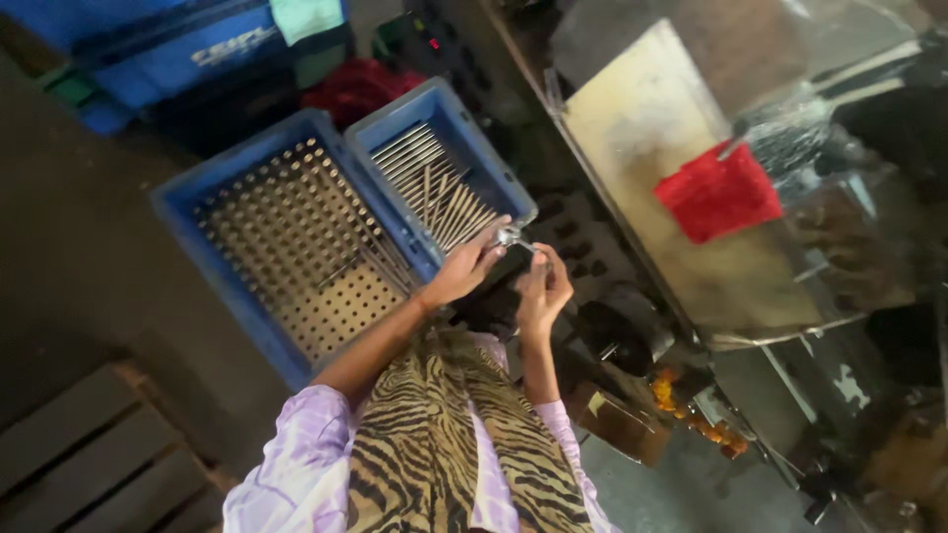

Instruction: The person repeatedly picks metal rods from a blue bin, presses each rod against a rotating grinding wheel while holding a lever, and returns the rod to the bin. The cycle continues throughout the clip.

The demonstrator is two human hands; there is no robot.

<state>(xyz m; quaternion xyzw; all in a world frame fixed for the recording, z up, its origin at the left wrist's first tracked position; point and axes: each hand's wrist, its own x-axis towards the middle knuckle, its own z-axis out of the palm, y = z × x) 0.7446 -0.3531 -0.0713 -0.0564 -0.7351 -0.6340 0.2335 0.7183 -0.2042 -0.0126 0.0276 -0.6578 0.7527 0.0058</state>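
My left hand (464,268) and my right hand (541,288) meet just below the corner of a small blue crate (476,138). Both hands pinch a small shiny metal part (511,236) between their fingertips. The small crate holds several thin metal rods (434,188) lying side by side. A larger blue crate (212,188) to its left holds a perforated metal plate (296,247) with a few rods on it. My sleeves are pale lilac, and a tiger-striped cloth covers my lap.
A red cloth (718,192) lies on a metal machine table (642,128) at the right. A dark round machine part (622,331) sits below my hands. More blue crates (178,49) stand at the top left. Wooden planks (89,454) lie at the bottom left.
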